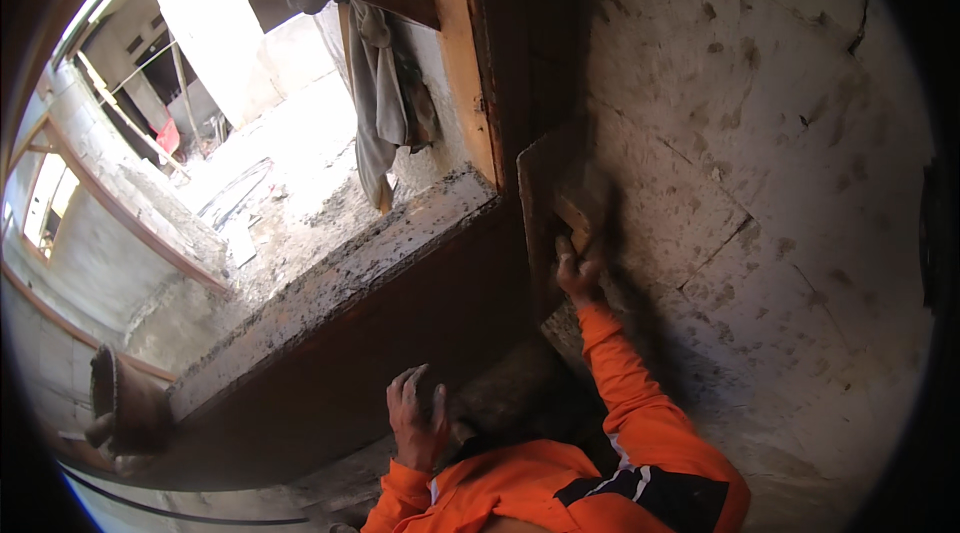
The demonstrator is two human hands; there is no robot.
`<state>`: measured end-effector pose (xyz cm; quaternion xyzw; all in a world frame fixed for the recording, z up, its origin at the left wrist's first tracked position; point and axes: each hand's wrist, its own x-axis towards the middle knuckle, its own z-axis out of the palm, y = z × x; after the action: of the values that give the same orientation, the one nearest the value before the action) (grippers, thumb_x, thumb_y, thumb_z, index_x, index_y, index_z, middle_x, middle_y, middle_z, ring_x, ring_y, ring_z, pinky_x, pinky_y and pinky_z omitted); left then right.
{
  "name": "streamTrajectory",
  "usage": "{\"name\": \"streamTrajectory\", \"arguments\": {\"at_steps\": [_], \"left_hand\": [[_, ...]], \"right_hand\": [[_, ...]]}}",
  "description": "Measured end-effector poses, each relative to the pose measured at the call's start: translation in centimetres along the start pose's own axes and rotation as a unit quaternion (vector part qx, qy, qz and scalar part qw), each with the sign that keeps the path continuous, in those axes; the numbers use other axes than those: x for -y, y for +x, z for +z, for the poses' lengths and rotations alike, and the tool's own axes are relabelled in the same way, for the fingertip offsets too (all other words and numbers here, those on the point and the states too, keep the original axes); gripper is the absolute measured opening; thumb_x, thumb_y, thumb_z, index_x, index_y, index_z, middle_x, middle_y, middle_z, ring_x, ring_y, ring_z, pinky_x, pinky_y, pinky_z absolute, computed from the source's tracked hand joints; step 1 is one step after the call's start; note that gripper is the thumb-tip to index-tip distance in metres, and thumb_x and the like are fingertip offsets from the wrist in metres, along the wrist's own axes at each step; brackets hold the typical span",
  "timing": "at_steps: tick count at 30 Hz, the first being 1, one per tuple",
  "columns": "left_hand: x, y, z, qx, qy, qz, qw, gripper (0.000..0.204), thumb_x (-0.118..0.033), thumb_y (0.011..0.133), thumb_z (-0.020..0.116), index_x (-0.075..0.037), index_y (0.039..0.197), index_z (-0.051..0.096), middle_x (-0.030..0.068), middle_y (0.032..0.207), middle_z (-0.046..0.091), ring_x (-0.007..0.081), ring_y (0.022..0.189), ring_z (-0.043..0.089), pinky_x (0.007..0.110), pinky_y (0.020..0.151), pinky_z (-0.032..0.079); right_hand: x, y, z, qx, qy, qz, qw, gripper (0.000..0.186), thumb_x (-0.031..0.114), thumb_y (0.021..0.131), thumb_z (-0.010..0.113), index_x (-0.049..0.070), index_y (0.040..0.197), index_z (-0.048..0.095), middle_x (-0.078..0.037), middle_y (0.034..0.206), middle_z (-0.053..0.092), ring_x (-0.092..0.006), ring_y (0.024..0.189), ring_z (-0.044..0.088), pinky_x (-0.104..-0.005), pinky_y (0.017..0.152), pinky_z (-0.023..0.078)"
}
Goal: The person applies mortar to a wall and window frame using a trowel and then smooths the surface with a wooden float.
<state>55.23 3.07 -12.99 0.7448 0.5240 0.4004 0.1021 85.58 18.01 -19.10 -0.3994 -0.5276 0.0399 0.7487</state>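
While a brown bucket point(137, 401) shows at the lower left of the frame, just beside the near end of the window ledge point(330, 278), it is too dark to tell what is in it. The ledge is rough and gray, with bits of crumbly stuff on it, and it runs up to a wood post point(465, 53) at the top middle. A gray cloth point(375, 118) hangs down beside that post. Past the window, at the upper left, the ground is very bright, and a small red thing point(167, 138) shows there. The big pale wall point(760, 173) fills the right side, with thin cracks and lots of dark spots. Near the middle of the frame is a flat board tool point(537, 223), tilted up between the post and the wall. The right hand point(580, 275) has its fingers wrapped around the tool's handle point(577, 216). I cannot tell if the board touches the wall. The left hand point(416, 423), at the bottom middle, is raised with its fingers bent and a bit apart. Both arms have orange sleeves point(630, 383).
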Motion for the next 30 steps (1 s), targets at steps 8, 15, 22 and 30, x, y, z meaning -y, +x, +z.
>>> {"name": "streamTrajectory", "arguments": {"at_steps": [8, 15, 22, 30], "left_hand": [[-0.4, 0.1, 0.0, 0.012, 0.030, -0.001, 0.999, 0.035, -0.004, 0.081, 0.066, -0.002, 0.115, 0.057, 0.0167, 0.110, 0.058, 0.0350, 0.104, 0.056, 0.043, 0.090, 0.045], [-0.2, -0.6, 0.2, 0.006, 0.044, -0.027, 0.999, 0.033, -0.004, 0.081, 0.065, -0.002, 0.112, 0.058, 0.0166, 0.109, 0.059, 0.0354, 0.102, 0.056, 0.043, 0.088, 0.046], [-0.7, -0.9, 0.4, 0.014, 0.024, -0.039, 0.999, 0.029, -0.005, 0.081, 0.065, -0.003, 0.110, 0.059, 0.0155, 0.107, 0.059, 0.0344, 0.100, 0.057, 0.042, 0.087, 0.046], [0.1, -1.8, -0.5, 0.015, 0.030, -0.012, 0.999, 0.027, -0.003, 0.080, 0.066, -0.005, 0.107, 0.060, 0.0135, 0.105, 0.060, 0.0335, 0.098, 0.058, 0.041, 0.083, 0.048]], "right_hand": [[-1.4, 2.6, 3.7, -0.007, -0.017, -0.069, 0.997, 0.041, 0.014, 0.085, 0.068, -0.005, 0.118, 0.053, -0.017, 0.109, 0.058, -0.0281, 0.096, 0.059, -0.0345, 0.085, 0.046], [-2.2, 3.3, 4.9, -0.034, -0.082, -0.065, 0.994, 0.046, 0.013, 0.086, 0.067, -0.006, 0.123, 0.049, -0.020, 0.114, 0.056, -0.0308, 0.105, 0.057, -0.0368, 0.090, 0.045], [-3.7, -0.4, 3.8, -0.006, -0.088, 0.042, 0.995, 0.043, 0.016, 0.090, 0.063, -0.006, 0.125, 0.050, -0.020, 0.116, 0.058, -0.0305, 0.108, 0.058, -0.0379, 0.094, 0.043], [0.0, -3.6, 1.7, 0.045, -0.054, 0.036, 0.997, 0.037, 0.010, 0.089, 0.060, -0.005, 0.121, 0.052, -0.016, 0.114, 0.060, -0.0242, 0.103, 0.059, -0.0338, 0.089, 0.045]]}}
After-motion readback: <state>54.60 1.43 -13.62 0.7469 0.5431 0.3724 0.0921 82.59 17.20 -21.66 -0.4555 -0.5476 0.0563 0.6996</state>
